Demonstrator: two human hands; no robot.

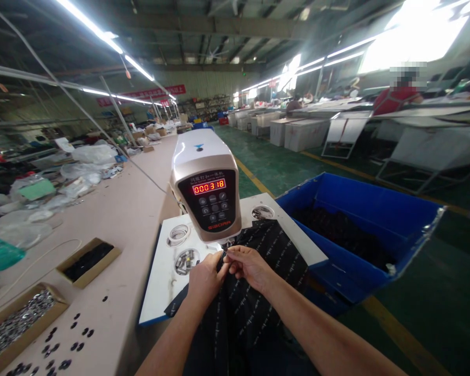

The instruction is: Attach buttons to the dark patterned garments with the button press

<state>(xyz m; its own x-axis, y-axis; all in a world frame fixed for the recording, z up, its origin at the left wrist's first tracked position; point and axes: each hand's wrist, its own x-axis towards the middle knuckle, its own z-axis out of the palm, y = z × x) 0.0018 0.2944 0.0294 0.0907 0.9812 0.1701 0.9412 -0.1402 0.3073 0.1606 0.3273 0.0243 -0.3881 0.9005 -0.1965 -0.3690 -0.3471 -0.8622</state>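
Black fabric (285,256) with rows of small white print drapes over the white machine table (160,297) and down its front. My left hand (206,277) is closed on the fabric just below the head of a snap-button press (206,156). Beside it, my right hand (248,265) pinches the same fabric, thumb and fingers together at the press point. Whether a small button part lies between the fingertips is hidden. Red digits on the press panel read 000318. Metal pieces (186,261) sit in a round recess left of my left hand.
A blue bin (360,209) holding dark material stands to the right. On the long table (129,224) at left are a cardboard box of metal snap parts (19,324), a smaller box of black pieces (88,261) and loose black discs (74,345). A person in red (395,99) is farther back.
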